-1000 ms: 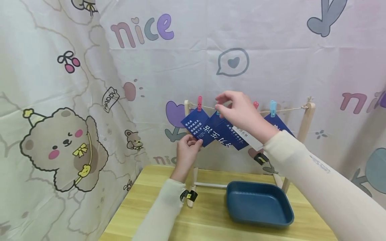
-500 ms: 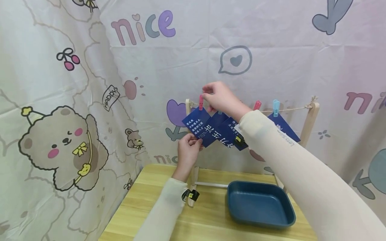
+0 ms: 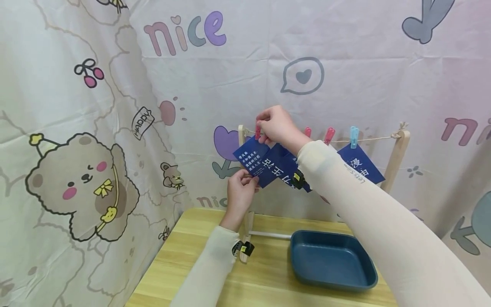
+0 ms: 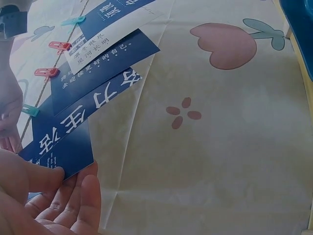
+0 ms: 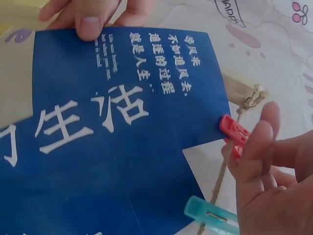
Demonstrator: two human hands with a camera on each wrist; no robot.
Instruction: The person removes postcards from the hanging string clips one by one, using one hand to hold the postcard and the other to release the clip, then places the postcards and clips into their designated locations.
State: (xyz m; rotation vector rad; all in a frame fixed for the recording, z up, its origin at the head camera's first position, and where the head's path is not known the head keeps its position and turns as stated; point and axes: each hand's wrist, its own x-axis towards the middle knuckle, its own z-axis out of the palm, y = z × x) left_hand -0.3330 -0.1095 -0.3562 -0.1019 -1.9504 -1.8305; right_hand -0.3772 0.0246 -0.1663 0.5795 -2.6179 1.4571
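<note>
A dark blue card with white writing hangs at the left end of the twine, under a red clothespin. My left hand pinches this card at its lower corner, thumb on the printed side in the left wrist view. At the top, my right hand holds the red clothespin between thumb and fingers. Overlapping blue cards hang beside it, the nearest by a teal clothespin. A white strip shows among them in the left wrist view. My right forearm hides part of the row in the head view.
The twine is tied to a wooden frame with a right post. Two more red clothespins and a light blue one sit along it. A blue basin stands on the wooden table, before a printed curtain.
My right hand has moved left along the twine from the middle cards to the leftmost red clothespin and taken hold of it. The left hand has kept its pinch on the card.
</note>
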